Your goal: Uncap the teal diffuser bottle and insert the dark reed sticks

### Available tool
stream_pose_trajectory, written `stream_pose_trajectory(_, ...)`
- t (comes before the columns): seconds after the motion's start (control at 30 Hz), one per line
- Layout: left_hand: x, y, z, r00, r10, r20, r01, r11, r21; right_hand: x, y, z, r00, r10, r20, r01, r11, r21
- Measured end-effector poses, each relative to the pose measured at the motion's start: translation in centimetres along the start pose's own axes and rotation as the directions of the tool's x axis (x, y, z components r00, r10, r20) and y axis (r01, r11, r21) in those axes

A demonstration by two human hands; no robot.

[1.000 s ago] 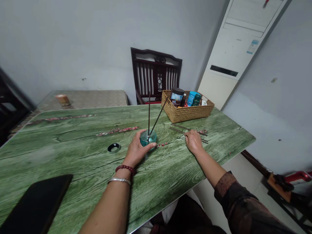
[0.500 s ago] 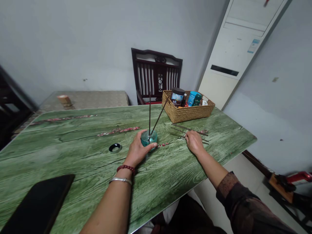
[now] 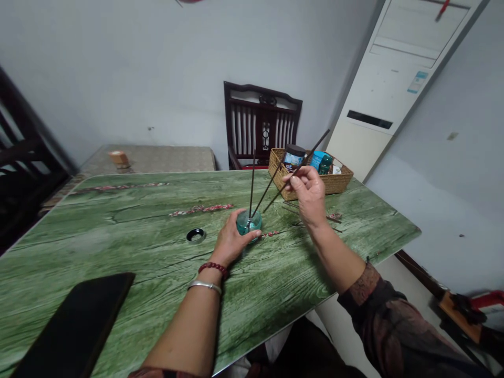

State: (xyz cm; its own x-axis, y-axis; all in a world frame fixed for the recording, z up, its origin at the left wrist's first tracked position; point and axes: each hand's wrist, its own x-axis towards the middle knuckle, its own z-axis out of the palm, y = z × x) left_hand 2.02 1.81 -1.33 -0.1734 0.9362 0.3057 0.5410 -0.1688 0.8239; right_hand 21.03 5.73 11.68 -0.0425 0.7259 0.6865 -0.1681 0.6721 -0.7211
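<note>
My left hand (image 3: pixel 235 237) is wrapped around a small teal glass diffuser bottle (image 3: pixel 244 224) standing on the table. Two dark reed sticks (image 3: pixel 252 184) rise from its mouth, one nearly upright and one leaning right. Pinched between the fingers of my right hand (image 3: pixel 309 191) is another dark reed stick (image 3: pixel 317 144), held slanted in the air, its lower end a little right of the bottle and apart from it. Several more loose sticks (image 3: pixel 334 219) lie on the table, partly hidden behind my right hand and wrist.
A woven basket (image 3: pixel 334 185) holding a dark-lidded jar (image 3: pixel 294 156) and other containers stands behind my right hand. Left of the bottle lies a black ring-shaped cap (image 3: pixel 196 235). A black flat slab (image 3: pixel 74 325) rests at the near left of the green table (image 3: pixel 149 241).
My right hand has risen from the loose sticks on the table, lifting one reed stick and bringing it toward the bottle. My left hand still grips the bottle. The view has shifted slightly.
</note>
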Motion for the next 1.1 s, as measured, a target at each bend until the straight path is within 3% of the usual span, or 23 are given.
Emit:
stream_pose_trajectory(0.13, 0.0, -0.1, 0.0, 1.0, 0.024, -0.006, -0.024, 1.0, -0.015, -0.3, 1.6, 2.3, 0.997, 0.075, 0.028, -0.077, 0.994, 0.08)
stream_pose_trajectory(0.3, 0.0, -0.2, 0.1, 1.0, 0.002, 0.002, -0.002, 0.999, -0.037, -1.1, 4.5, 3.5, 0.986, 0.16, 0.045, -0.163, 0.985, 0.053)
stream_pose_trajectory(0.43, 0.0, 0.0, 0.0, 1.0, 0.016, 0.004, -0.016, 0.999, -0.045, -1.9, 5.9, 4.3, 0.971, 0.217, 0.103, -0.214, 0.976, -0.041)
stream_pose_trajectory(0.53, 0.0, 0.1, -0.1, 1.0, 0.02, 0.008, -0.02, 0.999, -0.028, -2.6, 5.4, 3.9, 0.962, 0.214, 0.17, -0.18, 0.964, -0.195)
stream_pose_trajectory(0.6, 0.0, 0.1, 0.0, 1.0, 0.012, 0.004, -0.012, 1.0, -0.016, -3.0, 4.6, 2.4, 0.968, 0.168, 0.184, -0.104, 0.944, -0.314)
stream_pose_trajectory(0.7, 0.0, -0.1, 0.0, 1.0, 0.004, 0.002, -0.004, 1.0, -0.019, -3.2, 4.3, -2.0, 0.987, 0.083, 0.14, 0.003, 0.851, -0.526)
stream_pose_trajectory(0.8, 0.2, -0.2, 0.1, 1.0, -0.001, 0.014, 0.001, 1.0, -0.022, -3.6, 5.9, -7.7, 0.995, 0.078, 0.069, -0.002, 0.678, -0.735)
stream_pose_trajectory(0.9, 0.2, -0.3, 0.0, 1.0, -0.005, 0.016, 0.005, 1.0, -0.013, -4.6, 8.6, -12.2, 0.983, 0.181, 0.034, -0.05, 0.442, -0.895)
stream_pose_trajectory(1.0, 0.3, -0.4, 0.1, 1.0, -0.002, 0.019, 0.002, 1.0, -0.013, -6.0, 10.5, -14.1, 0.96, 0.277, 0.037, -0.04, 0.268, -0.963)
stream_pose_trajectory(1.1, 0.4, -0.5, 0.1, 1.0, -0.009, 0.017, 0.009, 1.0, 0.001, -6.9, 11.1, -14.1, 0.936, 0.345, 0.074, 0.014, 0.174, -0.985)
